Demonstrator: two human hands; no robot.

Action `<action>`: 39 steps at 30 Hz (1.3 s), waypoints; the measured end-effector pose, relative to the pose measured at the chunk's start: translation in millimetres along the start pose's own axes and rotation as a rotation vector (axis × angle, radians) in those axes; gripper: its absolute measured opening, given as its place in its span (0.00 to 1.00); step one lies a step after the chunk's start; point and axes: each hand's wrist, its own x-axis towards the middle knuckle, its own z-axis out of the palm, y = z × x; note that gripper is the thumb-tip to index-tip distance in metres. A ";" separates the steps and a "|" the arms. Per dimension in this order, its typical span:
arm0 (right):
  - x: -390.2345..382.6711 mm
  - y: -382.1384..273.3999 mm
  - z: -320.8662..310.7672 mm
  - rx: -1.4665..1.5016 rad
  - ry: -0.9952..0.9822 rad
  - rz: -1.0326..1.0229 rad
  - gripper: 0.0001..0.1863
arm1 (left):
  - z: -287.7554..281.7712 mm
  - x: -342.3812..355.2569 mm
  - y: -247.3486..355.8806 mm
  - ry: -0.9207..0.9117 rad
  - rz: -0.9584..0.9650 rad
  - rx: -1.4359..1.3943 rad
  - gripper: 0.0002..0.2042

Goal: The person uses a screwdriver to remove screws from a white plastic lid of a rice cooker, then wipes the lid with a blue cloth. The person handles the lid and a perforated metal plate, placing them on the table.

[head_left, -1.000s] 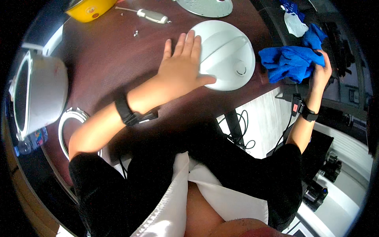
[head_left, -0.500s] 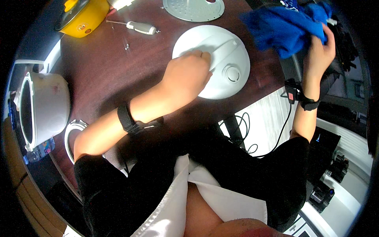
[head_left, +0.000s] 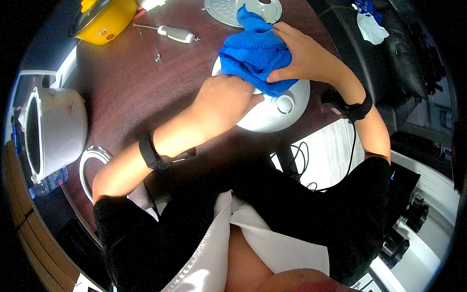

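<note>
A round white lid (head_left: 265,120), like that of a rice cooker, lies on the dark reddish-brown table with a round vent cap on its near right part. My left hand (head_left: 224,99) is closed on the raised bar handle across the lid's middle; the cloth and fingers cover most of that handle. From the right, my right hand (head_left: 305,57) presses a bunched blue cloth (head_left: 255,52) onto the lid's far side, thumb at its near edge and fingers over its far edge. The cloth touches my left hand's knuckles.
Behind the lid lies a perforated metal disc (head_left: 219,10). A grey-handled screwdriver (head_left: 177,34), small screws (head_left: 157,58) and a yellow pot (head_left: 104,25) are at the far left. At left stand a white cooker body (head_left: 68,129) and a white ring (head_left: 85,170). Black cables (head_left: 302,155) hang near right.
My right hand has brought the blue cloth leftward from beyond the table's right edge onto the lid, uncovering a white crumpled thing there. My left hand keeps its hold; the lid has shifted slightly.
</note>
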 end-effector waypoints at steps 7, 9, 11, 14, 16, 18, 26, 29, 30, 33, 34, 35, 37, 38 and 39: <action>16.7 17.5 -18.3 -0.285 -0.270 0.237 0.37 | 3.7 1.3 1.0 0.050 0.013 0.118 0.18; 5.7 34.5 -19.5 -0.443 -0.200 0.222 0.32 | 5.5 1.2 0.5 0.095 0.032 0.112 0.17; -4.2 57.9 -37.5 -0.675 -0.111 0.095 0.29 | 3.7 0.6 2.2 0.121 0.023 0.072 0.17; -28.5 100.6 -72.2 -0.983 0.000 0.234 0.30 | 0.5 -0.3 4.3 0.081 0.001 0.067 0.16; -52.0 105.2 -96.4 -0.858 -0.024 0.390 0.30 | -0.4 1.8 3.0 0.087 0.028 0.024 0.16; -55.1 93.5 -101.6 -0.748 0.042 0.439 0.29 | -1.7 -1.1 3.6 0.071 0.004 0.007 0.16; -54.9 45.8 -78.5 0.048 0.300 0.698 0.31 | -12.8 -1.8 -6.2 -0.040 -0.008 -0.094 0.18; -32.4 -21.7 -28.3 0.306 0.442 0.361 0.33 | -6.0 -6.8 -9.6 0.064 -0.021 -0.129 0.21; -24.5 -43.3 -16.4 0.154 0.396 0.318 0.34 | -2.7 -9.9 -11.5 0.144 0.004 -0.288 0.21; -15.7 -69.4 23.4 -0.159 0.279 0.102 0.34 | -2.7 -15.6 -16.6 0.309 0.105 -0.510 0.22; -17.5 -63.7 28.8 -0.161 0.328 0.071 0.33 | -11.2 -12.5 -17.6 0.308 0.164 -0.415 0.22; -17.8 -59.5 27.7 -0.218 0.301 0.088 0.33 | -16.1 -9.4 -18.5 0.306 0.222 -0.319 0.23; -20.2 -53.4 22.4 -0.327 0.233 0.118 0.32 | -6.4 -11.7 -21.5 0.214 0.147 -0.338 0.22; -20.6 -48.2 17.1 -0.351 0.212 0.098 0.30 | -3.6 -14.1 -23.0 0.120 0.086 -0.264 0.22; -24.6 -35.5 15.2 -0.418 0.184 0.143 0.30 | -1.7 -14.1 -23.9 0.026 0.029 -0.189 0.22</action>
